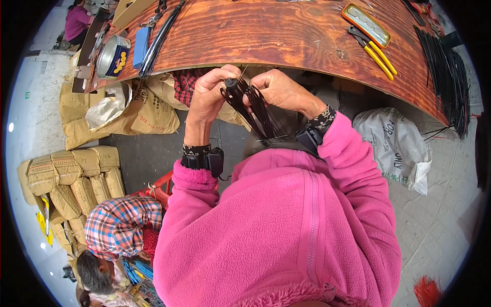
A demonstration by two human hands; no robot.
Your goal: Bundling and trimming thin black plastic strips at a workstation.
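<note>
Close to the table's near edge, my left hand [214,91] grips a bundle of thin black ribs [260,116] by its dark round end. The ribs fan downward toward my lap, and some bend back in narrow loops. From the other side my right hand [282,91] pinches part of the same bundle, thumb and fingers closed on the ribs near their upper end. Both hands are next to each other. The exact kind of the black piece does not show.
On the wooden table [266,38] lie yellow-handled pliers [379,59], a shallow tin tray [366,24], a round tin [112,57], a blue block [141,47] and black strips [162,38]. More black strips [450,77] hang at the right. A person in plaid [123,220] sits at lower left.
</note>
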